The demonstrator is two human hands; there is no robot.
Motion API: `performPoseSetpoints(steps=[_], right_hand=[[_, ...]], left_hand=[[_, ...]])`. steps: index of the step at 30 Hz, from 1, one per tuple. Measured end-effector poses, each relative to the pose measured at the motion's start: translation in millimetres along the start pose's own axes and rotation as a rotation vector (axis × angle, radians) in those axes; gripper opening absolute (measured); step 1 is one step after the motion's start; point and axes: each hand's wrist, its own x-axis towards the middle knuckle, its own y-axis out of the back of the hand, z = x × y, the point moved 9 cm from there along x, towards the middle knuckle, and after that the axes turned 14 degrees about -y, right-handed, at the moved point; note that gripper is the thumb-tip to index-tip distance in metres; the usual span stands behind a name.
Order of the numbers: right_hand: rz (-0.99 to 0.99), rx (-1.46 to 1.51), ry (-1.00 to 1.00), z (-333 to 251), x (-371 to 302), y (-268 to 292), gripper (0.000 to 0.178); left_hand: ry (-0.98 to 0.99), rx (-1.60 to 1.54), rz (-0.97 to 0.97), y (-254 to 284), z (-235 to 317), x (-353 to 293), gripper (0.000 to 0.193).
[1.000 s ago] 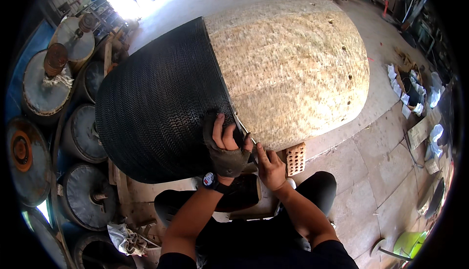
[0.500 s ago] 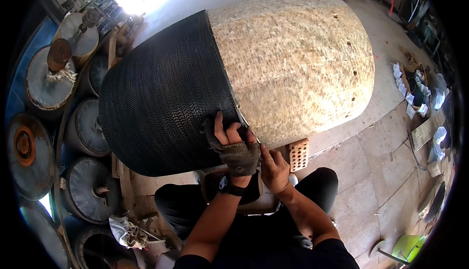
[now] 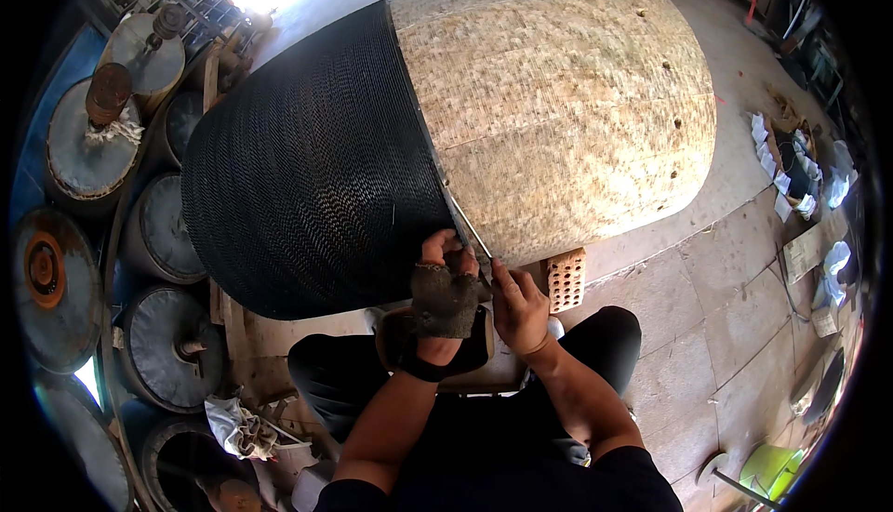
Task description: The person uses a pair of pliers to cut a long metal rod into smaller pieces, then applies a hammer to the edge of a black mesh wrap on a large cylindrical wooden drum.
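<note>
In front of me lies a large barrel-shaped drum, its bare mottled wooden side (image 3: 558, 112) on the right and a black, finely ridged covering (image 3: 307, 159) over its left part. My left hand (image 3: 444, 291), in a worn fingerless glove, presses against the near edge of the covering with its fingers curled. Whatever lies between those fingers is hidden. Bare and closed, my right hand (image 3: 521, 307) grips a thin metal rod (image 3: 471, 226). From the hand the rod slants up and left, its far end by the covering's edge where it meets the wood.
A perforated brick (image 3: 566, 279) sits under the drum's near right side. Several round metal-ended rollers (image 3: 175, 349) are stacked along the left. White bags and scraps (image 3: 834, 261) lie on the right floor, with a bright green bucket (image 3: 772, 472) at lower right.
My left fingers, partly raised before, are now curled lower at the covering's edge. More of the rod shows above my right hand, which has shifted slightly left and down.
</note>
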Motion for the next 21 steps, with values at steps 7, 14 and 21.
performPoseSetpoints(steps=[7, 14, 21], right_hand=[[0.034, -0.022, 0.024, -4.4, 0.7, 2.8, 0.059], [0.030, -0.122, 0.047, -5.4, 7.5, 12.1, 0.059], [0.038, -0.133, 0.020, -5.2, 6.1, 31.2, 0.061]], left_hand=[[-0.007, 0.138, 0.008, -4.3, -13.0, 3.4, 0.027], [-0.066, 0.305, 0.030, -2.1, -14.7, 10.6, 0.027], [-0.087, 0.288, -0.024, -2.4, -5.8, 15.2, 0.021]])
